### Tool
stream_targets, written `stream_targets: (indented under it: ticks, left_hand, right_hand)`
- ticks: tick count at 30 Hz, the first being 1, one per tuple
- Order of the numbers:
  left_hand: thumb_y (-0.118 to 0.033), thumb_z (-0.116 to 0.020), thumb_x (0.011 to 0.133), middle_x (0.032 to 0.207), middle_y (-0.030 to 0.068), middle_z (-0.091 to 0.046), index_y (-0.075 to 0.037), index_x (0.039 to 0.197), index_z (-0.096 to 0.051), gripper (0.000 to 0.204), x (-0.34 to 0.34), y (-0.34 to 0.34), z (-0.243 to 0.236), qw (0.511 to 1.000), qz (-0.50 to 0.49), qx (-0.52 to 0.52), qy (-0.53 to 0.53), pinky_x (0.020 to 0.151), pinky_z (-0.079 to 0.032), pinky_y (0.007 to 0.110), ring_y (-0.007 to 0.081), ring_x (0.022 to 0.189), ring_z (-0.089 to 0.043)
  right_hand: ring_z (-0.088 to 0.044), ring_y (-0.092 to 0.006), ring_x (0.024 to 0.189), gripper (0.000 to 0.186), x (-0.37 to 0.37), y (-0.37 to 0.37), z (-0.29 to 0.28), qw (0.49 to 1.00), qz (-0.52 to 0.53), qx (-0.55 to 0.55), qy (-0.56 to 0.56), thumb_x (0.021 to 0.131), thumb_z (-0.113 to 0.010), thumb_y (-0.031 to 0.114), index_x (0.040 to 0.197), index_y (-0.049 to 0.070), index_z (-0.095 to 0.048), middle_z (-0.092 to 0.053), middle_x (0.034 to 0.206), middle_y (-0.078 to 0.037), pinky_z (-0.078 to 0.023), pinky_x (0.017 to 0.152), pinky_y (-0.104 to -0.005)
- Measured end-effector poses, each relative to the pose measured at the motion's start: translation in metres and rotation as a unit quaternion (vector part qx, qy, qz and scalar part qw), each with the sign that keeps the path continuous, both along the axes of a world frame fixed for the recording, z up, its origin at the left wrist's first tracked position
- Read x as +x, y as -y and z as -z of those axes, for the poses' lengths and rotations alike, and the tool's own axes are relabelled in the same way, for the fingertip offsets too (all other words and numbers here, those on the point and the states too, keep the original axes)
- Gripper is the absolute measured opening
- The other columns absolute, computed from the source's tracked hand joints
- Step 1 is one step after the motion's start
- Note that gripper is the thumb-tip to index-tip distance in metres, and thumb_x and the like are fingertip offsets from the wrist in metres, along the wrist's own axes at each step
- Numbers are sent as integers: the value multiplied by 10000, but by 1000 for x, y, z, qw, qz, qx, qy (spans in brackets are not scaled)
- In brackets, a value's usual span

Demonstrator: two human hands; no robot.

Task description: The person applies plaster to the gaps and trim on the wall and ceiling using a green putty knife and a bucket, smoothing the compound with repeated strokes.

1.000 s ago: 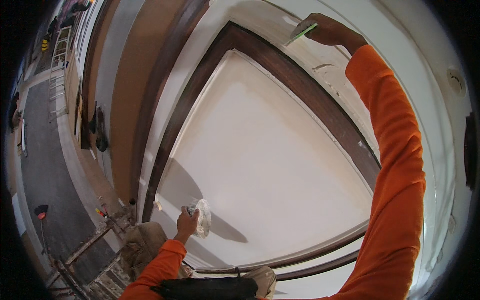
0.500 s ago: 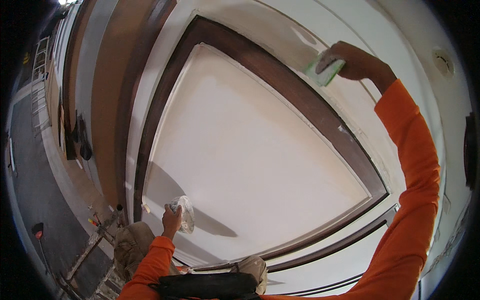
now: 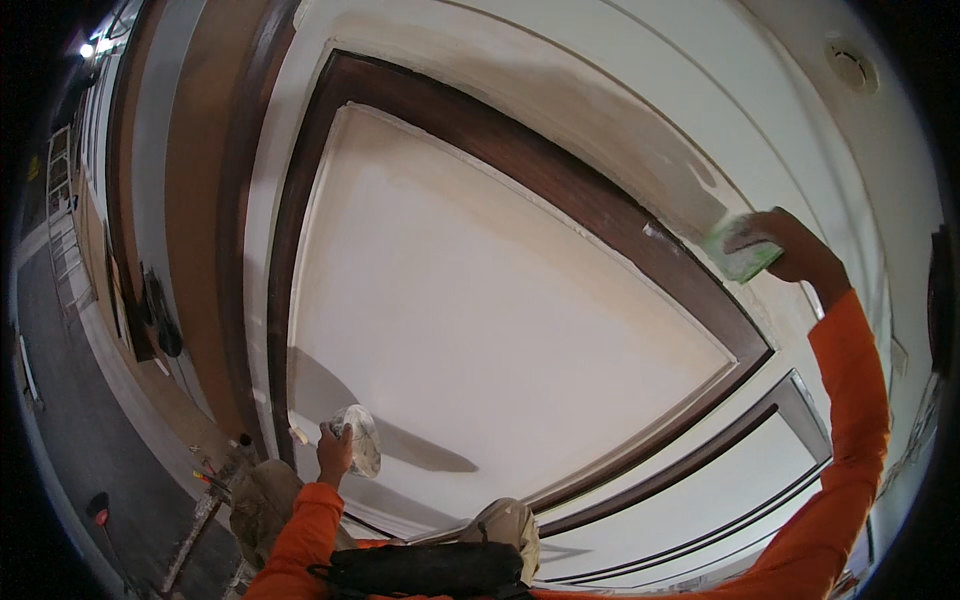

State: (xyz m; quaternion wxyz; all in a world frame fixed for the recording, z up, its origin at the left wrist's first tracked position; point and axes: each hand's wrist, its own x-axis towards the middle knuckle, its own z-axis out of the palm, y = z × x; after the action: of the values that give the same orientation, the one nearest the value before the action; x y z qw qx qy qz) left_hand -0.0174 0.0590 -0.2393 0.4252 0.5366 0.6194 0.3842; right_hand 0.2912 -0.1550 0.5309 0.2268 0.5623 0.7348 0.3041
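Pale wall (image 3: 480, 270). Right hand (image 3: 797, 246), outstretched, grips scraper (image 3: 752, 264) pointing leftward. Left hand (image 3: 334, 453), low, clutches disc (image 3: 367, 446), long axis near-upright.

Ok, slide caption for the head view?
Right hand with flat pale-green spreader beside dark brown panel frame; left hand with round, white-smeared object.

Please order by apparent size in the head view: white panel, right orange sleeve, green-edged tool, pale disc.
1. White panel
2. Right orange sleeve
3. Green-edged tool and pale disc: too alike to rank.
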Motion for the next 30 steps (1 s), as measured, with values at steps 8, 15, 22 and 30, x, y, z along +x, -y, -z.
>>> stream_targets:
  ticks: [8,15,22,30]
  left_hand:
    - [-424,-600,908,1090,320,-637,39,1259,-429,605,-13,12,-30,999,5,24,27,876,-487,511,481,1020,-619]
    - [-426,-600,908,1081,313,-642,33,1277,-430,613,-15,16,-35,999,11,20,22,885,-485,505,471,1016,-624]
    - [-431,-599,911,1088,317,-642,30,1281,-433,613,-9,17,-35,1000,19,6,3,898,-488,493,465,1024,-626]
    - [-439,-596,915,1048,315,-648,38,1243,-437,601,4,12,-26,999,34,6,-2,875,-495,510,465,995,-634]
  right_hand:
    - [-628,-220,1133,343,-9,-30,-3,954,-117,64,-268,936,-599,-14,1275,34,-585,-664,1229,-122,-489,986,-348]
    - [-534,-307,1269,412,-81,-130,2,968,-245,46,6,794,-695,28,1187,150,-697,-660,1259,-57,-425,1094,-417]
    - [-552,-280,1235,367,-105,-151,-10,975,-220,9,37,822,-683,13,1148,178,-721,-679,1225,-16,-417,1082,-406]
    - [-563,-241,1205,362,-100,-154,-11,980,-190,-61,6,820,-699,29,1136,202,-727,-692,1193,8,-409,1054,-400]
